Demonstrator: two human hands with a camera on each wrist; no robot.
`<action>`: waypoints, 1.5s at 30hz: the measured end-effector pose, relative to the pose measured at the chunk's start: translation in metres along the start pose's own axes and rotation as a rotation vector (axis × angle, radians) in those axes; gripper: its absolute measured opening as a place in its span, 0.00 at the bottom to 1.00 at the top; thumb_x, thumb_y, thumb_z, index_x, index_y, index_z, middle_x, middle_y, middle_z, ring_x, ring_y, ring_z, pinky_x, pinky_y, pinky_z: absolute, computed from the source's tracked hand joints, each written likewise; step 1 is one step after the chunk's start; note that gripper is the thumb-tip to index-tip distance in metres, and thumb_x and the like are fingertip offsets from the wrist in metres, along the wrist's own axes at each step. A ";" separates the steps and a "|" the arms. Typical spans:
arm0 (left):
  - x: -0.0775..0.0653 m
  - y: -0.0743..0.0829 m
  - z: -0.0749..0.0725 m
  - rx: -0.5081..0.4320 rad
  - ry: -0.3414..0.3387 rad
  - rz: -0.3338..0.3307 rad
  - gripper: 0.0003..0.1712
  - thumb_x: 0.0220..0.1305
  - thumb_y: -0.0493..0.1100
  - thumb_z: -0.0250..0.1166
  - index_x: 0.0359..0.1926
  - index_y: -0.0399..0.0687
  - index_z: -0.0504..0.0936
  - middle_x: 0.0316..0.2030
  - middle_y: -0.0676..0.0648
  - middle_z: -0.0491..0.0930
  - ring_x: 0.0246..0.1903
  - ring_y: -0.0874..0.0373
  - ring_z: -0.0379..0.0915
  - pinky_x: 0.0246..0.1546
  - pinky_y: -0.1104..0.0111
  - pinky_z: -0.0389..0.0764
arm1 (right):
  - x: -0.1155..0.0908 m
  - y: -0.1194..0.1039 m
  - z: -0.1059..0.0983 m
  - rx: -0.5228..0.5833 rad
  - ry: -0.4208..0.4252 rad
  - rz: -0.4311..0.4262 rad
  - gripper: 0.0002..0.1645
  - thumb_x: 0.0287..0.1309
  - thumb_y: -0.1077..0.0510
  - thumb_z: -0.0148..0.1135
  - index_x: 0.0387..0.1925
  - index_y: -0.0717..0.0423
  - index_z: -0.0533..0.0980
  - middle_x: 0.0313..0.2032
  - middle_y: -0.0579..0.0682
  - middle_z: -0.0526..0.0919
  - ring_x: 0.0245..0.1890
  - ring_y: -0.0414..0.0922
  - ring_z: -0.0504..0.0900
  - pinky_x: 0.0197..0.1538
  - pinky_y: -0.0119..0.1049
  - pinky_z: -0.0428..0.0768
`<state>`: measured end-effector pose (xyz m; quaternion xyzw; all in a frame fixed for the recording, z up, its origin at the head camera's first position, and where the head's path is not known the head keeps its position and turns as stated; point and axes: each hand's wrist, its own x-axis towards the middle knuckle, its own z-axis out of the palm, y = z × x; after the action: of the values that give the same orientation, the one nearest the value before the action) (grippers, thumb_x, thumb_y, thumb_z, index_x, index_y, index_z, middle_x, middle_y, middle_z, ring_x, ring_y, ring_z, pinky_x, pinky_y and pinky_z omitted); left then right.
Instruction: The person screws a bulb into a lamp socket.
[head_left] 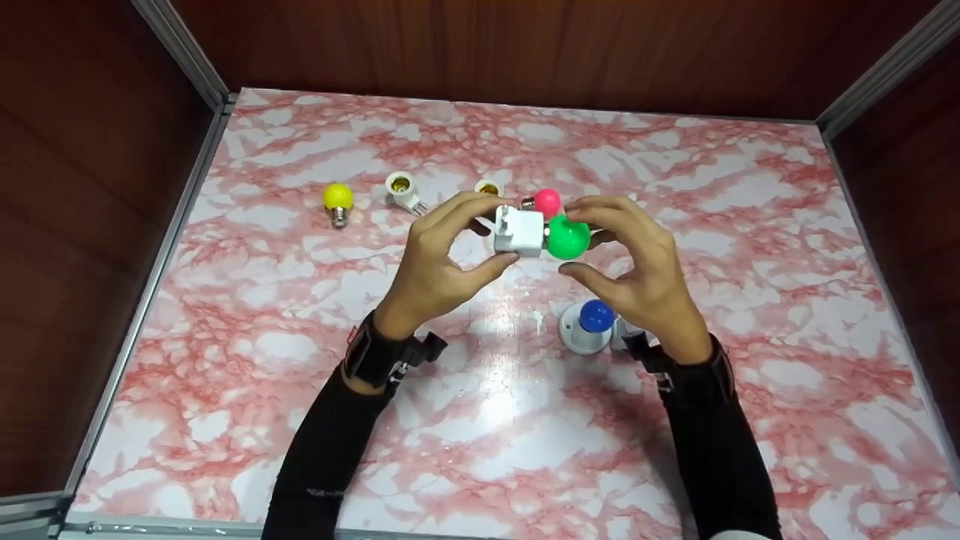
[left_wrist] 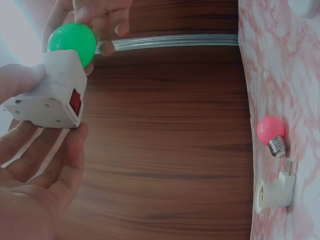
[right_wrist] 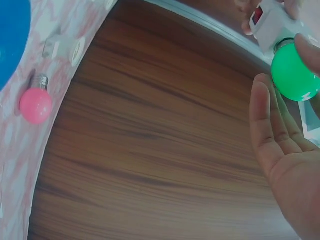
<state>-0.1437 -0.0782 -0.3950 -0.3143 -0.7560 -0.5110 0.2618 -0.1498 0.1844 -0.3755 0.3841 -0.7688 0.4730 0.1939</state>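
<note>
My left hand point(head_left: 442, 262) grips a white plug-in lamp socket point(head_left: 519, 232) between thumb and fingers, raised above the table. A red switch point(left_wrist: 75, 102) shows on the socket's side in the left wrist view. A green light bulb point(head_left: 568, 237) sits in the socket's mouth, a bit of its metal base visible. Around the bulb spreads my right hand point(head_left: 637, 270), its thumb and fingers loosely apart. In the head view a small gap shows between thumb and bulb; in the right wrist view the fingers point(right_wrist: 262, 107) are fairly straight beside it.
Beyond the hands lie a pink bulb point(head_left: 547, 202), a yellow bulb point(head_left: 338, 198) and two white plug-in sockets point(head_left: 400, 184), one partly hidden by the left hand. Nearer, a blue bulb point(head_left: 597, 316) stands in a round white base point(head_left: 583, 341). Wooden panels wall the marbled table.
</note>
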 end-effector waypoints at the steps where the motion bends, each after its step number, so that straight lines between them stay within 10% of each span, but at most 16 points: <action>1: 0.000 0.000 0.000 0.000 0.000 0.000 0.28 0.63 0.46 0.79 0.59 0.35 0.84 0.53 0.40 0.88 0.47 0.54 0.86 0.48 0.69 0.87 | 0.000 0.000 0.000 -0.002 0.003 -0.003 0.35 0.46 0.73 0.82 0.58 0.63 0.81 0.56 0.61 0.86 0.56 0.39 0.86 0.51 0.24 0.86; 45: 0.001 0.001 -0.001 -0.020 0.004 0.072 0.23 0.62 0.43 0.79 0.57 0.41 0.87 0.54 0.40 0.88 0.56 0.51 0.84 0.56 0.64 0.87 | -0.004 0.001 0.000 -0.036 -0.053 0.083 0.33 0.54 0.70 0.78 0.63 0.63 0.79 0.51 0.58 0.90 0.39 0.35 0.87 0.49 0.22 0.85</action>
<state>-0.1436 -0.0781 -0.3930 -0.3428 -0.7386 -0.5094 0.2784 -0.1483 0.1859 -0.3789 0.3609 -0.7972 0.4565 0.1605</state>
